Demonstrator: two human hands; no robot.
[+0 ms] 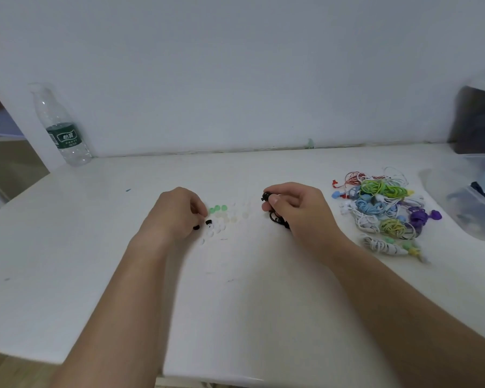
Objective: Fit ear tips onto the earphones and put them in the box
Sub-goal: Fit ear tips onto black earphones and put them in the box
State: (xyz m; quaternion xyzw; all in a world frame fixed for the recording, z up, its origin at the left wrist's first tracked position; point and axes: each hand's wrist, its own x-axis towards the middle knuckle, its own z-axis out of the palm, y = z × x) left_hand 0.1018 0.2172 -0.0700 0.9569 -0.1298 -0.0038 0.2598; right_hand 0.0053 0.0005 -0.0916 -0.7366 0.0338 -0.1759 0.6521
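**Early stage: nearly everything left, I'd say**

Right grip [294,205] clamped on black earphone [266,196], mid counter [235,289]; left grip [177,211] curled over loose ear tips [219,217], can't tell if it's got one; coloured earphone pile [381,208] right, unfitted by the look; box [465,217] far right.

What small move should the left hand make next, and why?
Probably pinch one of the black ear tips lying beside the left hand and carry it across to the black earphone that the right hand grips. The bud sticks out toward the left hand, and the tip's colour matches it.
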